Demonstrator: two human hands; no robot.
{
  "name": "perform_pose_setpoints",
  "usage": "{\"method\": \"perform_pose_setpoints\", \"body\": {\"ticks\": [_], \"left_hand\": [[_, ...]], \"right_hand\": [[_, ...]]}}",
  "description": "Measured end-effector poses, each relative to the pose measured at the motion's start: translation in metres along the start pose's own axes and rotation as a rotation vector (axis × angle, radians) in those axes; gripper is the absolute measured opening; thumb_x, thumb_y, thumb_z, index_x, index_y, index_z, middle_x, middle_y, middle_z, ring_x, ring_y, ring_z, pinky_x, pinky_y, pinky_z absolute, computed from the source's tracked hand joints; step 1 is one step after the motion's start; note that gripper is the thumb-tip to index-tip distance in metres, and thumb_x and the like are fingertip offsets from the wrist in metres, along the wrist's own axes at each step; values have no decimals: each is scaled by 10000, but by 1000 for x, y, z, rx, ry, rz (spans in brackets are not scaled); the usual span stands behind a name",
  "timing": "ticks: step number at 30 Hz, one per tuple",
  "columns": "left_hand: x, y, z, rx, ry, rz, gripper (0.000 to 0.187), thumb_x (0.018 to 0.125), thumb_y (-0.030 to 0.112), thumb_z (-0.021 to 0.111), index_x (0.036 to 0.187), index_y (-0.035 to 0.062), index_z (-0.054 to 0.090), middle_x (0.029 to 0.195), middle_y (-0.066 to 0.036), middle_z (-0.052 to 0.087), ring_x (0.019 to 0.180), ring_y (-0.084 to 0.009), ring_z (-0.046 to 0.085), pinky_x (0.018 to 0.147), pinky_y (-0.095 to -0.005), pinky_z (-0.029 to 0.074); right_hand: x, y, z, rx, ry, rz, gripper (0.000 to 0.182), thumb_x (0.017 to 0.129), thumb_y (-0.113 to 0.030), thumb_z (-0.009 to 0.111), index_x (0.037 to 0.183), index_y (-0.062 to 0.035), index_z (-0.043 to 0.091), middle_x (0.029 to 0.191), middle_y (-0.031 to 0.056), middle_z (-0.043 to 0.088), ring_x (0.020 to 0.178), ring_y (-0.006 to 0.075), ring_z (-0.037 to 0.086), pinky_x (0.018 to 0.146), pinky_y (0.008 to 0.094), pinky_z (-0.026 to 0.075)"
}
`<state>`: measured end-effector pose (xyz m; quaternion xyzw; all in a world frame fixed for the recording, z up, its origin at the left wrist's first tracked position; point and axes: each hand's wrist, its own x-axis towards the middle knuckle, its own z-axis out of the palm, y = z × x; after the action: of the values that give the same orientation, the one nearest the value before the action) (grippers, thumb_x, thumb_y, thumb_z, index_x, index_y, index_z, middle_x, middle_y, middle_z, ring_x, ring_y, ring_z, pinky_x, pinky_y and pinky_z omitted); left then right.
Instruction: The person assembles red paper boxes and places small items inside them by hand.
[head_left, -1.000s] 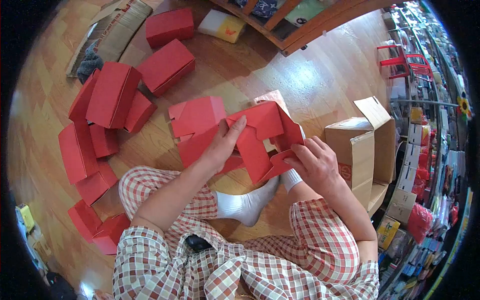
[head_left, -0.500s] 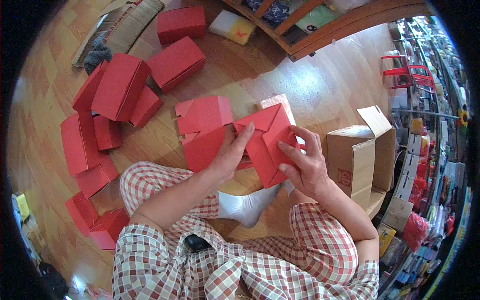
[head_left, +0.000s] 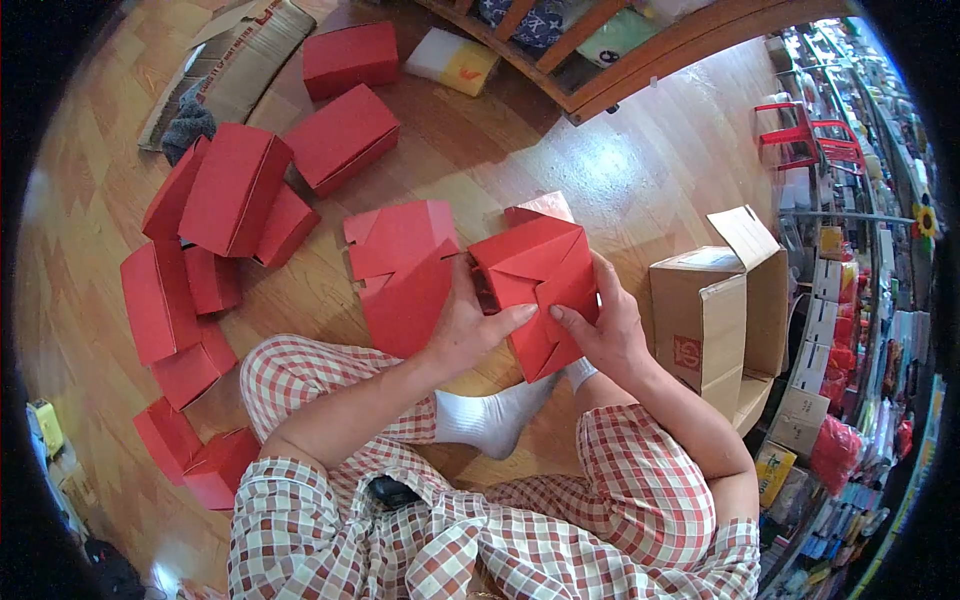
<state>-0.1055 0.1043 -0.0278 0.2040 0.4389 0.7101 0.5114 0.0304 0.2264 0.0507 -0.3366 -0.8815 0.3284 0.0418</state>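
Observation:
Between my two hands is a red cardboard box (head_left: 530, 255), its interlocking flaps facing up toward me. My left hand (head_left: 475, 315) grips its left side, with the thumb laid on the folded flaps. On the right side, my right hand (head_left: 608, 318) holds the box with its thumb pressed near the middle of the flaps; its other fingers are partly hidden behind the box. A flat red cardboard sheet with slotted edges (head_left: 400, 260) lies on the floor beside my left hand. Just behind the held box a small wrapped pack (head_left: 548, 207) is partly visible.
Several folded red boxes (head_left: 235, 190) lie in an arc on the left. An open brown carton (head_left: 700, 320) stands at right, before crowded shelves (head_left: 830, 330). A wooden rack (head_left: 590, 80) borders the top. Flattened cardboard (head_left: 240, 65) and a red stool (head_left: 810, 135) are further off.
The red box has been tilted so that its upper side shows more. Both thumbs have moved together onto the middle of the flaps. The view has shifted slightly.

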Motion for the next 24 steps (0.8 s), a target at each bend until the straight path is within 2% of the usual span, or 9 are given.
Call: {"method": "perform_pose_setpoints", "body": {"ticks": [4, 6, 9, 13, 19, 21, 24], "left_hand": [[-1, 0, 0, -3, -8, -54, 739, 793, 130, 690, 1307, -3, 176, 1244, -134, 415, 1159, -193, 468, 973, -351, 424], [-1, -1, 0, -37, -12, -62, 704, 800, 121, 674, 1298, 1, 190, 1231, -129, 415, 1142, -188, 470, 968, -351, 424], [-1, -4, 2, -65, -4, -7, 699, 805, 115, 666, 1305, 4, 190, 1228, -128, 414, 1141, -187, 471, 970, -349, 423], [-1, -1, 2, -50, -31, -20, 702, 805, 107, 663, 1314, 13, 189, 1234, -124, 412, 1144, -187, 472, 975, -348, 419], [0, 1, 2, -109, -16, -1, 698, 818, 109, 673, 1326, 33, 201, 1259, -119, 416, 1156, -191, 469, 987, -352, 408], [4, 2, -1, -106, 14, 15, 667, 819, 113, 681, 1313, 30, 241, 1258, -121, 433, 1161, -199, 469, 995, -357, 398], [5, 2, -3, -97, 24, 22, 634, 824, 118, 673, 1305, 24, 270, 1259, -124, 444, 1169, -208, 467, 1007, -359, 384]], "right_hand": [[3, -6, 0, -16, 22, 52, 691, 762, -177, 712, 1320, 38, 364, 1115, 261, 552, 1044, 387, 545, 889, 431, 438], [4, -4, 3, -166, 103, -63, 677, 762, -174, 703, 1314, 33, 372, 1097, 262, 560, 1022, 401, 549, 876, 441, 445], [7, -11, 3, -224, 117, -56, 669, 763, -173, 697, 1312, 34, 375, 1083, 254, 569, 1016, 402, 552, 864, 447, 449], [8, -6, 4, -247, 148, -72, 679, 761, -181, 700, 1313, 38, 370, 1064, 247, 578, 997, 401, 555, 853, 451, 449], [9, 4, 1, -226, 172, -207, 673, 761, -203, 705, 1301, 54, 396, 1033, 250, 583, 948, 405, 560, 838, 457, 446], [6, 8, 1, -171, 132, -183, 677, 770, -230, 703, 1298, 69, 402, 1042, 269, 577, 988, 414, 553, 876, 459, 431], [2, 2, -7, -85, 22, -146, 783, 780, -252, 703, 1363, 85, 305, 1163, 316, 515, 1097, 428, 510, 964, 453, 385]]}}
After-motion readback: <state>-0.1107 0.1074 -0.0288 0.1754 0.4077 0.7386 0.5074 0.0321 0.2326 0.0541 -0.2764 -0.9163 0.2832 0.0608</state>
